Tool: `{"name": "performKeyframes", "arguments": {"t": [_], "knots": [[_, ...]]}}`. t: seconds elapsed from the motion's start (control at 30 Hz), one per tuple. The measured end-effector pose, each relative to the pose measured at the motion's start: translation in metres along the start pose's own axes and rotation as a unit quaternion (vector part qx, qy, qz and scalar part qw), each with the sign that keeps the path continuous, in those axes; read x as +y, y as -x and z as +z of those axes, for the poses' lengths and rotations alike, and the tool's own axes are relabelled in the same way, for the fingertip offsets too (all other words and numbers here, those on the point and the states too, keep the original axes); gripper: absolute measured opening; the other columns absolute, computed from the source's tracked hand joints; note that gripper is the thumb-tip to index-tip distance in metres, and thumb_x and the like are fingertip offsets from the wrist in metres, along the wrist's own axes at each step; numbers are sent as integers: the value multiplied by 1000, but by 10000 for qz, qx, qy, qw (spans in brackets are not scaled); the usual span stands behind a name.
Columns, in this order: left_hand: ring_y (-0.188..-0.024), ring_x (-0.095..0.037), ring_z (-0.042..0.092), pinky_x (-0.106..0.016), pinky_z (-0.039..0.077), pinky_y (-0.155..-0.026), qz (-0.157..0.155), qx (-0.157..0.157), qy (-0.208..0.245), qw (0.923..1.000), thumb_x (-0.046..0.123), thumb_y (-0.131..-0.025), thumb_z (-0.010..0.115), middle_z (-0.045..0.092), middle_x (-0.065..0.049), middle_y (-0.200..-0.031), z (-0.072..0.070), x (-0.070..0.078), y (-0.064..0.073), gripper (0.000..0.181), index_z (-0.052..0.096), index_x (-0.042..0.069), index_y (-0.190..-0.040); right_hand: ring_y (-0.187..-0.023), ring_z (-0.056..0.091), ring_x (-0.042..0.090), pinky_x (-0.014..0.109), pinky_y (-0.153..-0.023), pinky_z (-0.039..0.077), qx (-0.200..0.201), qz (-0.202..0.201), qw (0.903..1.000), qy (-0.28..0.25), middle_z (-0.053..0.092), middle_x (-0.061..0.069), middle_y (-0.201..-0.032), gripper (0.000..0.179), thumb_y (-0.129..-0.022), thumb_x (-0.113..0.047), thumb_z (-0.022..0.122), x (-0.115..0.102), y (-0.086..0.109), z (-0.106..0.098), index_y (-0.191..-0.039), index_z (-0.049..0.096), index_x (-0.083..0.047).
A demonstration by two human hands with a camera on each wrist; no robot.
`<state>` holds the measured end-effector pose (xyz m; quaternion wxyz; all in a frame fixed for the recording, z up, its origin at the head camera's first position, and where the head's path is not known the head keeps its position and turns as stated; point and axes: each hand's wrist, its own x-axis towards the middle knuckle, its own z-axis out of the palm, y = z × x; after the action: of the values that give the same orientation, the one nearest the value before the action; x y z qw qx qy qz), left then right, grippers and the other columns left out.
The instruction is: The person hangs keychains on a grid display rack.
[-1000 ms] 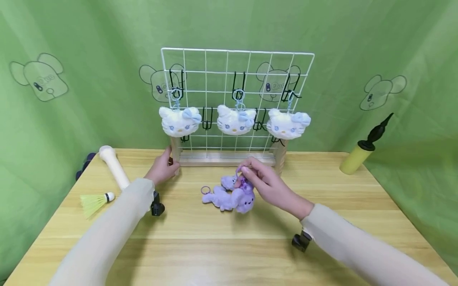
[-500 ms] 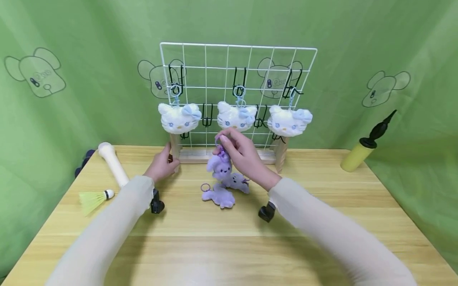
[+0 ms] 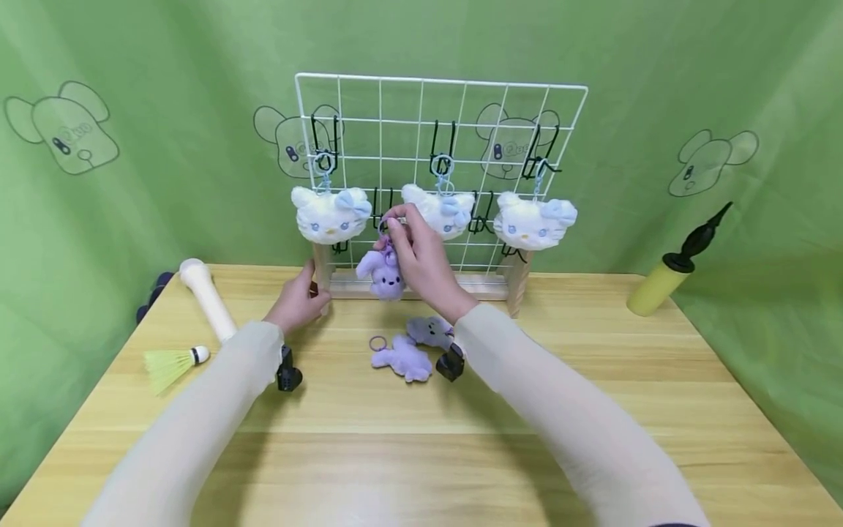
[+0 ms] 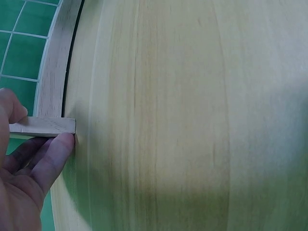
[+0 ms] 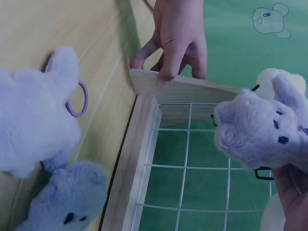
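Note:
With thumb and fingers, my left hand (image 3: 296, 302) pinches the wooden foot (image 4: 45, 126) at the left end of a white wire grid rack (image 3: 441, 80). My right hand (image 3: 424, 256) holds a purple plush dog keychain (image 3: 385, 277) by its ring; the plush hangs in front of the grid's lower left part. Three white plush cat-head keychains (image 3: 331, 216) with blue bows hang from black hooks along the upper row, the middle one partly behind my right hand. Two more purple plush keychains (image 3: 403, 360) lie on the table below, one overlapped by the wrist camera.
On the left lie a white club-shaped stick (image 3: 209, 300) and a yellow shuttlecock (image 3: 171, 367). A yellow hand pump (image 3: 658, 287) with a black nozzle stands at the right edge of the wooden table (image 3: 369, 468). Green curtain (image 3: 197, 58) surrounds the table.
My right hand has lifted the purple plush keychain off the others and carried it up and left to the grid. My left hand stays on the rack's foot.

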<state>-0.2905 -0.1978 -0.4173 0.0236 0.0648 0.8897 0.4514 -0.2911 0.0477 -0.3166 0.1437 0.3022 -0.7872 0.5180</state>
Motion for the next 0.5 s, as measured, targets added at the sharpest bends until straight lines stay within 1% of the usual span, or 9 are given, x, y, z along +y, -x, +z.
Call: {"name": "performKeyframes", "arguments": {"t": [0.17,0.27,0.33,0.43,0.5], "knots": [[-109,-44,69,-35,68,-81,-17,-48,23,10000,6,-101,56,56,-39,-139,0,-1,1,76,14,-3,-164,-90,75,26,31,-71,63,-75,337,9993,163,75,17,-96,23,-114,-17,39,4,-4,4,-123,54,-3],[-109,-44,69,-36,68,-81,-54,-52,33,10000,6,-102,56,56,-39,-139,1,-2,1,78,12,-2,-165,-91,74,25,29,-71,62,-167,557,9980,259,75,16,-97,22,-114,-18,38,7,-6,7,-123,52,-4],[-110,-44,68,-35,68,-81,-66,-35,8,10000,7,-102,57,55,-39,-140,1,-2,0,79,11,-1,-166,-90,74,25,28,-68,60,-224,676,9970,310,75,15,-97,21,-114,-19,39,10,-6,9,-124,51,-5],[-111,-45,68,-36,68,-81,-35,-24,6,10000,7,-102,57,55,-39,-141,0,-2,-1,78,12,-1,-165,-84,72,23,25,-63,56,-237,757,9959,432,76,16,-98,22,-114,-19,39,13,-5,10,-124,52,-3],[-111,-45,68,-36,68,-81,-2,-26,30,10000,7,-102,57,54,-39,-141,0,-2,-1,78,12,-2,-165,-77,67,22,25,-58,51,-186,733,9956,549,74,17,-97,23,-113,-18,41,15,-4,10,-124,53,-1]]}}
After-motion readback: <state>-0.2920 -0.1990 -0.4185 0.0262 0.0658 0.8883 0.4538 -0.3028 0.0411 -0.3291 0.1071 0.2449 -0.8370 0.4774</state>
